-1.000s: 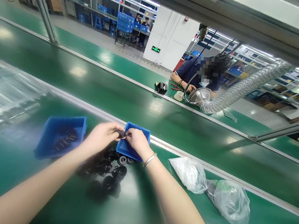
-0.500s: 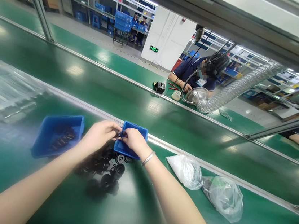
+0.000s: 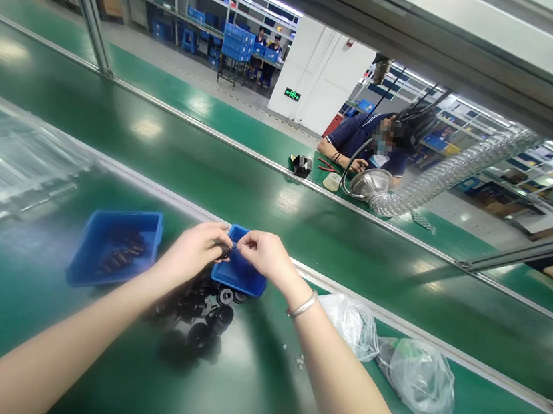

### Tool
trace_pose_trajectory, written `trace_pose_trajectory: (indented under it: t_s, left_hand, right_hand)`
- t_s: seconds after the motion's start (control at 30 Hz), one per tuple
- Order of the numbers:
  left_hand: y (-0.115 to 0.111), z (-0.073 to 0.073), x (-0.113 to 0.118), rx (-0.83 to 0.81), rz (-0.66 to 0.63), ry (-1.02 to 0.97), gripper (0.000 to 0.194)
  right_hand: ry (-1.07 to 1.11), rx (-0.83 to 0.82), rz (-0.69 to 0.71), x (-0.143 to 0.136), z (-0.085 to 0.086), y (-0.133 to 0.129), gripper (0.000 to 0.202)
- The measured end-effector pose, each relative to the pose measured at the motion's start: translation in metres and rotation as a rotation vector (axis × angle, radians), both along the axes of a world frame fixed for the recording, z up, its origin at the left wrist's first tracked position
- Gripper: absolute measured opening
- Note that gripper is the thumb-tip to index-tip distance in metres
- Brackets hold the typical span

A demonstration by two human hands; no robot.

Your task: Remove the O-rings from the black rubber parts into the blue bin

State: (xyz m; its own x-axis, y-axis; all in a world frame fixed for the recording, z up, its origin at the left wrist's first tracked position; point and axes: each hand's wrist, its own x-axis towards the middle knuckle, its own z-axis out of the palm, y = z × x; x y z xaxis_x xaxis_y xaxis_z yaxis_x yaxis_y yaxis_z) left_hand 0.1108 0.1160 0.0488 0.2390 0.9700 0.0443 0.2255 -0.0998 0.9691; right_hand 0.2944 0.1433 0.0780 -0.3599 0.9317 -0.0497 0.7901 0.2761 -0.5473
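Observation:
My left hand is closed on a dark round part with ridged edges, held at the near left rim of the small blue bin. Over that bin, my right hand has thumb and fingertips pinched together; what they hold, if anything, is too small to make out. A silver bangle circles the right wrist. Below the bin lies a heap of black round parts, some showing pale rings. The left forearm hides part of this heap. Farther left, a larger blue bin contains several dark parts.
Two clear plastic bags, one with white contents and one with dark contents, lie at right. Clear plastic trays are at far left. Across the metal rail, a co-worker sits near a transparent duct.
My right hand has risen a little out of the small bin and moved right. The left hand keeps its hold on the dark round part. The whole view has shifted slightly.

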Motion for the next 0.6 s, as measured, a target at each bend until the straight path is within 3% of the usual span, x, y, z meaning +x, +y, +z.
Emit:
trace_pose_trajectory:
  t_s: [0.17,0.27,0.4,0.6]
  left_hand:
    - [-0.005,0.007,0.003,-0.005,-0.046,-0.013,0.016]
    - [-0.005,0.008,0.0,0.003,-0.03,-0.016,0.013]
    - [-0.003,0.006,-0.001,0.001,-0.036,-0.048,0.016]
    - [-0.005,0.012,0.003,-0.027,-0.091,-0.079,0.017]
  right_hand:
    - [0.052,-0.083,0.15,0.007,0.02,-0.013,0.013]
    - [-0.124,-0.024,0.214,0.01,0.021,-0.011,0.023]
    - [-0.436,0.145,0.164,0.007,0.006,-0.01,0.02]
    - [-0.583,0.153,0.188,-0.006,-0.018,-0.015,0.022]
